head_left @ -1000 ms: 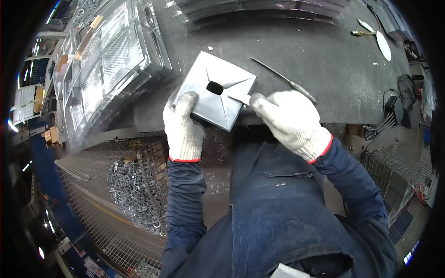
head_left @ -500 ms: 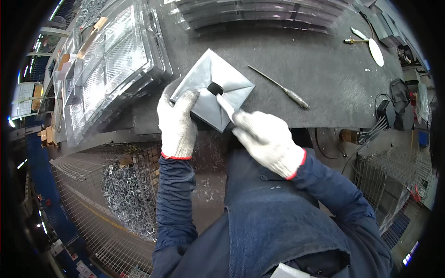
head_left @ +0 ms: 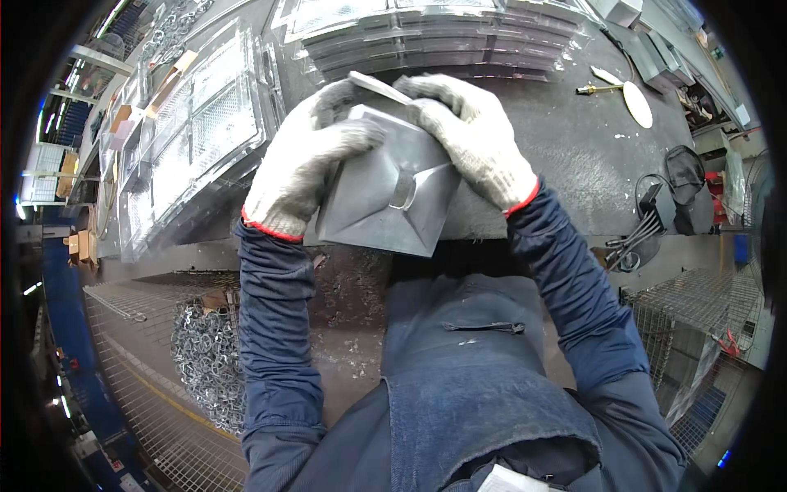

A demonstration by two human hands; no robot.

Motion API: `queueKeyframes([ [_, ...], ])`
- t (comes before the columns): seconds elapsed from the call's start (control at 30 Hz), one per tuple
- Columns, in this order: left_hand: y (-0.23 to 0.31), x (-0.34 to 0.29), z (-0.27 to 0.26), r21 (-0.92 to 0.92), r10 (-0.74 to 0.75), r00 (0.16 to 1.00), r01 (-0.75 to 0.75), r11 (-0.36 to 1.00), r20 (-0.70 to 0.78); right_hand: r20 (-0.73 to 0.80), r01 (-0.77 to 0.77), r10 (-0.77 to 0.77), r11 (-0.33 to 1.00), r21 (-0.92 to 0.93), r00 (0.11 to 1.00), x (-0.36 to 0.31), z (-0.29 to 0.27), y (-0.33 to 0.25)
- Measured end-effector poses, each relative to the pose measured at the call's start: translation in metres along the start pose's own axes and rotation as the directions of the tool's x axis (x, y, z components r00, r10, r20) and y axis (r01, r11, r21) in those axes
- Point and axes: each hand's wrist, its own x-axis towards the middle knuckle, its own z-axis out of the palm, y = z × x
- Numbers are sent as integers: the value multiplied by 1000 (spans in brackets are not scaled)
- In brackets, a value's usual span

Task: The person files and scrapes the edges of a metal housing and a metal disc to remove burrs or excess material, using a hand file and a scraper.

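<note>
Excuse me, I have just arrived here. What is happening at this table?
A person in white gloves is handling a square metal piece with a central opening, at the near edge of a grey table. The left hand, slightly blurred, grips the piece on its left side. The right hand holds a slim pale tool by the piece's far side. Stacked clear plastic trays stand on the left.
</note>
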Motion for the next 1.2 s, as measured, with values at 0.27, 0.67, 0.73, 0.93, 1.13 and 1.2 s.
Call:
queueKeyframes([
  [0.27, -113, -61, 41, 147, 251, 796, -203, 968, -551, -370, -342, 379, 925, 164, 848, -51, 20, 25],
  [0.67, -93, -3, -31, 305, 42, 976, 26, 952, -213, 139, 315, -292, 739, -595, 946, -138, 0, 22],
  [0.73, -98, 0, -30, 285, 68, 978, -10, 958, -196, 244, 366, -275, 618, -696, 930, -125, 11, 25],
  [0.93, -82, 16, -20, 388, 63, 994, -25, 921, -87, 335, 367, -170, 593, -716, 927, -82, 32, 21],
  [1.13, -88, 8, -26, 371, 36, 990, 17, 928, -134, 362, 358, -140, 666, -655, 922, -112, -5, 14],
  [1.2, -84, 8, -25, 375, 50, 993, -5, 927, -110, 285, 383, -257, 685, -620, 923, -103, 9, 18],
])
